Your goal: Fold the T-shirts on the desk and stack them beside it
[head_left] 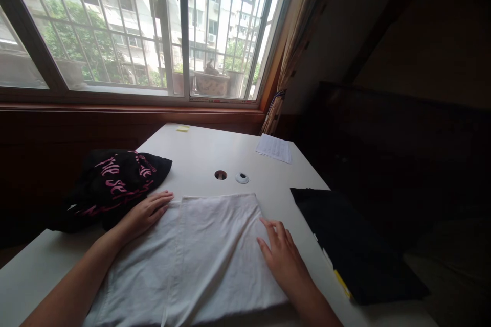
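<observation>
Resting on the white table (215, 145), the white garment (215, 250) lies spread between your hands, its near end running out of view. Handling estimate: light, soft and limp, probably woven cloth judging by the creases; not fragile. It should bend at any pull and slide readily over the smooth top, so a one-sided tug would likely skew it. Suggested hold: pinch the two far corners between thumb and fingers, or press flat-palmed to work out the diagonal wrinkle on the right half.

Position against the fingers: your left hand (151, 209) lies palm down at the far left corner, fingers extended, gripping nothing visible; most of the fabric is to their right. Your right hand (282, 248) is at the right edge, thumb and index parted, no pinch seen; fingertips at the margin, pressure cannot be told. Black cloth with pink lettering (115, 179) sits just beside your left hand; dark cloth (353, 245) lies apart, to the right.
</observation>
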Motion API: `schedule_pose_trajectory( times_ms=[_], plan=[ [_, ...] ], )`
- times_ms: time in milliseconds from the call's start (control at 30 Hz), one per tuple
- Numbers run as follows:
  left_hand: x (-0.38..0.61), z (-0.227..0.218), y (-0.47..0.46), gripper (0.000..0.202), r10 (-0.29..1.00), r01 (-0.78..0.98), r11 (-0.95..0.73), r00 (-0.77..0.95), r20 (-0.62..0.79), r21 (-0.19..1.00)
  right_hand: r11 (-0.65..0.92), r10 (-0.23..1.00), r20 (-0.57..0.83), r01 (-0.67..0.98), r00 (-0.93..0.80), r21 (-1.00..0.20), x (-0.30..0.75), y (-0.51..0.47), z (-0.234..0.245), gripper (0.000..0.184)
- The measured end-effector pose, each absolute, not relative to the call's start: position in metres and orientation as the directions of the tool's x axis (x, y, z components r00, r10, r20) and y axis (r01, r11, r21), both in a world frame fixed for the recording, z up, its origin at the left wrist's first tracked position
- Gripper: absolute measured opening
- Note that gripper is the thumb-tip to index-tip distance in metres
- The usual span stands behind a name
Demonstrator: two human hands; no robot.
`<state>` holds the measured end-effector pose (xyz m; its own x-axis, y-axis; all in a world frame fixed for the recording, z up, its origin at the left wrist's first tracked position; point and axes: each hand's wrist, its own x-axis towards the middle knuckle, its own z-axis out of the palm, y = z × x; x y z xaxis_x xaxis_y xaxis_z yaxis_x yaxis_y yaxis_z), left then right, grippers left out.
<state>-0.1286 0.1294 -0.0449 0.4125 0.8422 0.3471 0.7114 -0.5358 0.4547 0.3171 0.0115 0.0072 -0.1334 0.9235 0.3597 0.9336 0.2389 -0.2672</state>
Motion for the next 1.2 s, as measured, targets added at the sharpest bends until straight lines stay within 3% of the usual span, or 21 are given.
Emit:
schedule_pose_trajectory(
  times_ms=[133,300,400,533,633,867,1200],
  plan=[
    [-0.128,-0.044,0.130,0.044,0.840,0.702,-0.540,0.415,0.350,0.465,0.243,0.935,0.337,0.888,-0.108,-0.390,0.330,0.003,-0.023,0.054],
    [-0.129,-0.042,0.129,0.045,0.837,0.695,-0.544,0.415,0.356,0.470,0.240,0.937,0.344,0.822,-0.057,-0.517,0.341,0.011,-0.032,0.055],
    [-0.130,-0.041,0.128,0.047,0.836,0.691,-0.547,0.423,0.350,0.473,0.178,0.934,0.358,0.874,-0.005,-0.452,0.364,0.029,-0.028,0.049],
    [-0.132,-0.042,0.129,0.047,0.827,0.675,-0.561,0.443,0.345,0.478,0.047,0.910,0.411,0.977,0.043,-0.206,0.398,0.053,-0.008,0.041],
    [-0.132,-0.042,0.130,0.045,0.828,0.677,-0.561,0.442,0.346,0.477,0.056,0.879,0.477,0.995,-0.011,-0.080,0.407,0.061,0.003,0.036],
    [-0.126,-0.037,0.128,0.047,0.835,0.682,-0.548,0.416,0.359,0.484,0.370,0.892,0.299,0.927,-0.338,-0.056,0.345,0.038,-0.032,0.059],
    [-0.121,-0.033,0.131,0.049,0.854,0.682,-0.512,0.342,0.391,0.522,0.431,0.879,0.259,0.899,-0.400,-0.073,0.318,0.009,-0.034,0.060]
  ],
)
